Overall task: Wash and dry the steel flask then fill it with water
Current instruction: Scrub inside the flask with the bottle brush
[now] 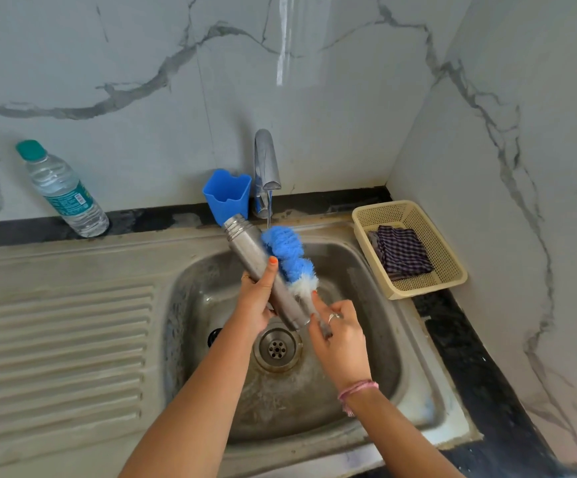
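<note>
Fingers [269, 270] of the left hand [256, 301] wrap the cylindrical steel flask [262, 270], held tilted above the stainless steel sink [376, 339], mouth toward the chrome tap [266, 163]. The right hand [335, 332] grips the handle of a blue and white bristle brush [288, 253] pressed against the flask under the running water [269, 208].

Brush handle [318, 317] blurred and mostly inside right hand [340, 334]. Flask [262, 267] base hidden btwn both hands; its open mouth faces away. Small black thing [213, 337] behind left forearm (maybe a cap). Bottle label [73, 198] too small to read.
</note>
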`<action>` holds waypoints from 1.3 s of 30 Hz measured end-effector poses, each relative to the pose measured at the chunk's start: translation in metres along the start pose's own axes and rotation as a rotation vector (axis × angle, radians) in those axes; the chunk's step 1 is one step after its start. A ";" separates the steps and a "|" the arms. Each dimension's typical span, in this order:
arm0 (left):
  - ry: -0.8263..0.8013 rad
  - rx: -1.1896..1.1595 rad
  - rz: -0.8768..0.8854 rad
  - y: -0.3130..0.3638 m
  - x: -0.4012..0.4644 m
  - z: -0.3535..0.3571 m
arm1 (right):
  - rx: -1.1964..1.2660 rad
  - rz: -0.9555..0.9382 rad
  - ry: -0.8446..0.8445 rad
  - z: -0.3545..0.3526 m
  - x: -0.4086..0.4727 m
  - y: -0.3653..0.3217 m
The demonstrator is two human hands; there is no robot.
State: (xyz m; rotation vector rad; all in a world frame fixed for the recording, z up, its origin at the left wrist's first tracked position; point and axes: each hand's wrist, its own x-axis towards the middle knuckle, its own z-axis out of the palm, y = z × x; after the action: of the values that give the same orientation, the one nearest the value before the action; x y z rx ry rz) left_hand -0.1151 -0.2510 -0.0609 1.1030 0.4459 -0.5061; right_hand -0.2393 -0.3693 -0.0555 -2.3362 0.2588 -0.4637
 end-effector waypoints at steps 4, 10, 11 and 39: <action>-0.095 0.091 -0.011 -0.007 -0.011 0.004 | 0.043 -0.016 0.056 0.002 0.032 -0.008; -0.027 0.122 -0.006 0.007 -0.009 -0.010 | 0.100 -0.074 -0.031 -0.003 -0.011 0.010; -0.032 0.152 0.004 0.009 -0.011 -0.011 | 0.117 -0.073 -0.033 -0.002 -0.012 0.012; 0.029 1.519 -0.021 0.048 -0.021 -0.041 | -0.059 0.200 -0.136 0.017 0.031 0.014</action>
State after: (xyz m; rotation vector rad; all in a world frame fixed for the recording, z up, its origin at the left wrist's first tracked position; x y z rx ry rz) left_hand -0.1075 -0.1931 -0.0301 2.5536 0.0098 -0.8705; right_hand -0.2050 -0.3780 -0.0688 -2.3569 0.4406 -0.2013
